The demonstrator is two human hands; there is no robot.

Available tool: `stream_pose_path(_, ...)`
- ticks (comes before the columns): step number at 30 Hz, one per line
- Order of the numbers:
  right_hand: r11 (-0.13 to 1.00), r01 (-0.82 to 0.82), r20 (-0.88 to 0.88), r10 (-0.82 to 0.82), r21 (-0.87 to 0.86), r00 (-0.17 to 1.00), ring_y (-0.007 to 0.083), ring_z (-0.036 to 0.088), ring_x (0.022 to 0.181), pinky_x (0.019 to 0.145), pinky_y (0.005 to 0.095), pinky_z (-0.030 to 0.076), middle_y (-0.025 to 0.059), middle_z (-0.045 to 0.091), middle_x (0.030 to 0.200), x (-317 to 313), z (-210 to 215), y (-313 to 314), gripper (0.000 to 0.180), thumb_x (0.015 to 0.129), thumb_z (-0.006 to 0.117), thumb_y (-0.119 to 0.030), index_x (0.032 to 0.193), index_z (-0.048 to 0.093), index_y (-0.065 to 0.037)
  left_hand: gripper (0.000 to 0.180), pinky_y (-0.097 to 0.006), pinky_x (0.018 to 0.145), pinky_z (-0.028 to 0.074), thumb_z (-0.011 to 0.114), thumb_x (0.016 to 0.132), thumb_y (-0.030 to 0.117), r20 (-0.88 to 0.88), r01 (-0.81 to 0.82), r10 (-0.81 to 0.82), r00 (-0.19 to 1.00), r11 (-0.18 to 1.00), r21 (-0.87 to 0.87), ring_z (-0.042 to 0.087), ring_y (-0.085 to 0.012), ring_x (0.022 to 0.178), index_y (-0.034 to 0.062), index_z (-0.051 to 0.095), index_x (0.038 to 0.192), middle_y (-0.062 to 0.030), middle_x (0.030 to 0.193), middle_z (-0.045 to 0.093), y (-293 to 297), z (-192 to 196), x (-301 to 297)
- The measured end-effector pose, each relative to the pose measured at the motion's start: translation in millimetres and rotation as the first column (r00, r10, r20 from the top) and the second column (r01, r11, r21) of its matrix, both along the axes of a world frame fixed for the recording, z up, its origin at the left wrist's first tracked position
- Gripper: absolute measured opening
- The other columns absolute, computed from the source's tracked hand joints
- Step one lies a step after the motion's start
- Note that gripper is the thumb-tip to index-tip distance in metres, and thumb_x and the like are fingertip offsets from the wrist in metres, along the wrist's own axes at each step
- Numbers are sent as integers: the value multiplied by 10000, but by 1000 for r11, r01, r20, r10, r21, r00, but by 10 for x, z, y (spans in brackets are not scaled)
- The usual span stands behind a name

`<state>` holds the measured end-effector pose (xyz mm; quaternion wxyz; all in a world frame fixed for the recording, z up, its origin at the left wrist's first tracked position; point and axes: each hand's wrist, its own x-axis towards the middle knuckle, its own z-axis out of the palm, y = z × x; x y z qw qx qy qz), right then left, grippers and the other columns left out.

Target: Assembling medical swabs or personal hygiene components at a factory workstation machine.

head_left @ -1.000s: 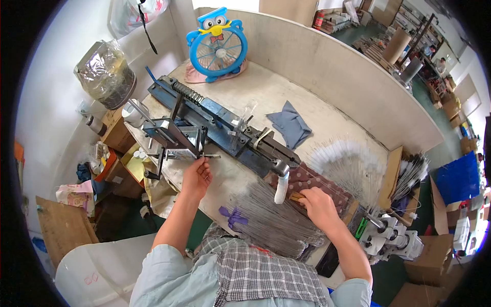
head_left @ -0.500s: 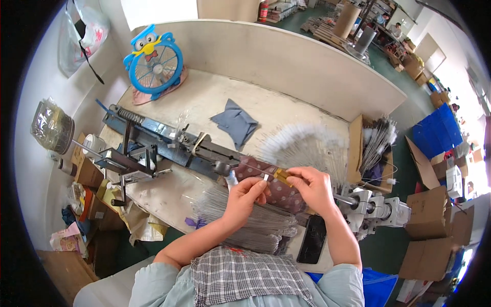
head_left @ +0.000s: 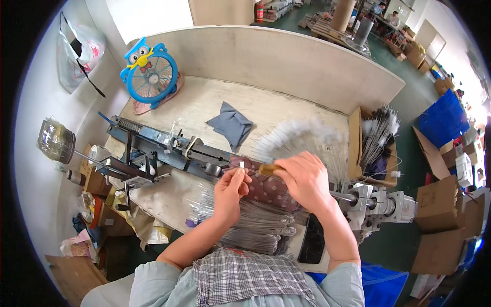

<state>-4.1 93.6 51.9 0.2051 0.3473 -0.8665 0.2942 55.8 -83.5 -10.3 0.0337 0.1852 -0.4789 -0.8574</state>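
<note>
My hands meet over the middle of the surface (head_left: 204, 110): my left hand (head_left: 228, 188) pinches a small white piece (head_left: 242, 165) between thumb and fingertips, and my right hand (head_left: 305, 180) is clenched around a short brownish handle (head_left: 269, 168) whose long axis runs left to right, its free end pointing at the white piece. The two sit just beside each other, the white piece to the left of the handle tip, so my left hand is the nearer one to the gap between them. Both hover above a dark dotted cloth pad (head_left: 271, 190), which lies on a fan of thin wire brushes (head_left: 255, 225). Behind them the long blue-grey machine rail (head_left: 163, 148) crosses the surface slantwise. A folded grey cloth (head_left: 231, 125) and a blue owl-shaped fan (head_left: 151, 74) sit further back. Half a second ago my hands were already close together; a second ago my left hand was out at the machine's left end, well apart from my right.
</note>
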Motion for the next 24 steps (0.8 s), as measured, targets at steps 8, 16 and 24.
stream_pose_path(8, 999, -11, 220, 2, 39, 976, 269, 593, 785, 699, 384, 487, 69, 644, 774, -102, -112, -602, 125, 761, 647, -170, 830, 662, -67, 168, -189, 540, 407, 563, 932, 212, 26, 68, -73, 997, 985, 157, 507, -66, 569, 47, 591, 937, -28, 755, 607, -138, -14, -5)
stream_pose_path(16, 991, 97, 760, 4, -88, 649, 250, 593, 707, 661, 348, 479, 93, 651, 739, -174, -36, -567, 181, 787, 677, -200, 868, 695, -39, 337, -258, 648, 461, 428, 981, 355, -1, 168, -168, 986, 985, 29, 591, -148, 672, 48, 566, 965, -58, 799, 624, -142, 15, -36)
stream_pose_path(24, 994, 88, 110, -94, 64, 989, 238, 574, 895, 756, 364, 461, 36, 643, 904, 108, -152, -809, 298, 698, 718, -204, 958, 665, -68, 383, -313, 853, 430, 379, 980, 401, 25, -36, 29, 999, 944, 329, 588, -147, 909, 70, 565, 1031, -38, 930, 632, -84, 68, -40)
